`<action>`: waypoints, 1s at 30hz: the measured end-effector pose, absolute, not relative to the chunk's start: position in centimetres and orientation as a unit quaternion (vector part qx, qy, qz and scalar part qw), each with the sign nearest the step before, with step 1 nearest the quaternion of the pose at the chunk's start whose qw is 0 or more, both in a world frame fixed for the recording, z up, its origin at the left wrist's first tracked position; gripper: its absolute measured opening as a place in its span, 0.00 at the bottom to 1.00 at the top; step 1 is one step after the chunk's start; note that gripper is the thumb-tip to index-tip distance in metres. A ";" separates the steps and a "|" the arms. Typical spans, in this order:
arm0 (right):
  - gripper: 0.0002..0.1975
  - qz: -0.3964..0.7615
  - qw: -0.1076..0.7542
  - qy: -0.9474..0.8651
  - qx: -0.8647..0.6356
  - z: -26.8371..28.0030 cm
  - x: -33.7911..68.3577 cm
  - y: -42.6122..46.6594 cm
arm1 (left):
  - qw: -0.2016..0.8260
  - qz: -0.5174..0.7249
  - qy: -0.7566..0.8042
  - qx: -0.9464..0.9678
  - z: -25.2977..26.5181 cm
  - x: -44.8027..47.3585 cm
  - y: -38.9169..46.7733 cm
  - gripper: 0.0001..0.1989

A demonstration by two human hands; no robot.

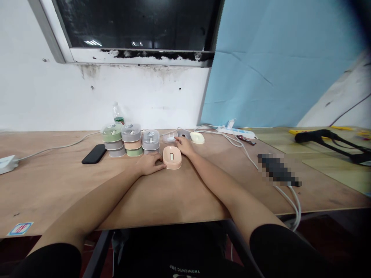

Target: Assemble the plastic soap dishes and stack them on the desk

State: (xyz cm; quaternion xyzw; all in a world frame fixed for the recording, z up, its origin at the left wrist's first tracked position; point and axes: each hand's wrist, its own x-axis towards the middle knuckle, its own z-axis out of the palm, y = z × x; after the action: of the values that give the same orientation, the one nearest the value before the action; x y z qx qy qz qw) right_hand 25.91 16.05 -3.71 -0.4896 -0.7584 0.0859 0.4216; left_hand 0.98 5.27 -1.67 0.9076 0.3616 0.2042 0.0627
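Note:
A peach-coloured plastic box point(172, 164), lidless and with a small white piece in its recessed middle, stands on the table before me. My left hand point(150, 163) holds its left side between thumb and fingers. Behind the box, my right hand point(183, 146) reaches to a clear lid point(167, 138) with a white part on it, fingertips at its right edge. Beyond that hand are a grey box part point(184, 134) and a cream box part point(197, 138). Left of my left hand stand stacked boxes with clear lids: a green-topped stack point(111, 135), a middle stack point(132, 144) and a grey stack point(151, 142).
A black phone point(94, 154) lies left of the stacks, with a clear bottle point(117, 112) behind them. At the right are a white power strip point(236, 132), cables, a blurred dark object point(278, 170) and a black frame-like object point(327, 141). The wooden table's front edge point(174, 224) is close to me.

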 end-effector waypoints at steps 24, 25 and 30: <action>0.24 0.095 0.393 -0.843 -0.354 -2.6 26.1 10.7 | 0.050 0.200 0.358 0.911 -1.6 1.0 5.1 0.22; 0.26 0.095 0.368 -0.866 -0.325 -2.5 26.2 9.9 | 0.051 0.199 0.355 0.912 -1.6 0.9 5.1 0.22; 0.37 0.092 0.239 -0.919 -0.299 -2.4 26.2 7.6 | 0.052 0.194 0.350 0.915 -1.7 0.9 5.3 0.23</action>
State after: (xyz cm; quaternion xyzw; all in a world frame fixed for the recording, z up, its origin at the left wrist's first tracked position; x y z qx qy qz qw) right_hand 26.18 7.62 -2.41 -0.2995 -0.9192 0.0917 0.2387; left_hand 0.87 5.33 -1.70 0.9149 0.3502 0.1939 0.0518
